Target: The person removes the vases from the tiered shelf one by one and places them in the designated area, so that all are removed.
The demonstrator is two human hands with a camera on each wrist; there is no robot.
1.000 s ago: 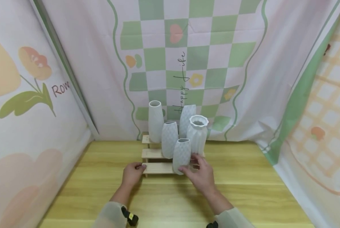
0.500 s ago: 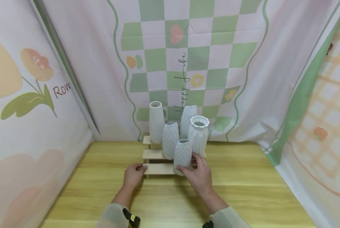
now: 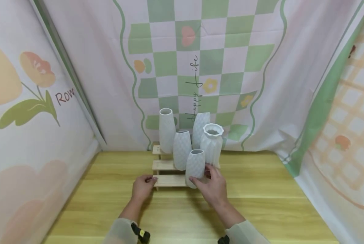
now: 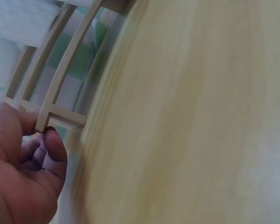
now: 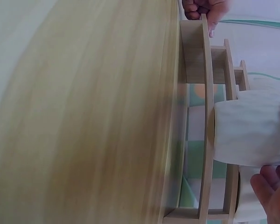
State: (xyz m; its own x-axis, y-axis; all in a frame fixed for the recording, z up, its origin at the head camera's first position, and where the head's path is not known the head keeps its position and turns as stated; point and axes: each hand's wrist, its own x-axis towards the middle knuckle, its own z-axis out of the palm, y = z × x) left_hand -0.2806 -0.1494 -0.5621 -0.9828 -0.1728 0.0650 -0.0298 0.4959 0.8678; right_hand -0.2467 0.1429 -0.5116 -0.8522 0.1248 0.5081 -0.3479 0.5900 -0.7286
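Observation:
A three-step wooden stand bears several white vases. My left hand pinches the left end of its lowest step, thumb on top; the left wrist view shows the fingertips beneath that end. My right hand holds the small textured front vase, thumb on its near side, at the right part of the lowest step. In the right wrist view the base of this vase is at the step board; whether it bears full weight there I cannot tell. A textured vase and a ruffled-rim vase stand on the middle step.
On the top step are a tall ribbed vase at left and another textured vase, partly hidden. The stand is on a wood-grain table. A printed curtain hangs close behind, with more cloth at both sides.
My right forearm has drawn slightly to the left, with its hand still on the front vase. The left hand, the stand and the other vases have stayed in place.

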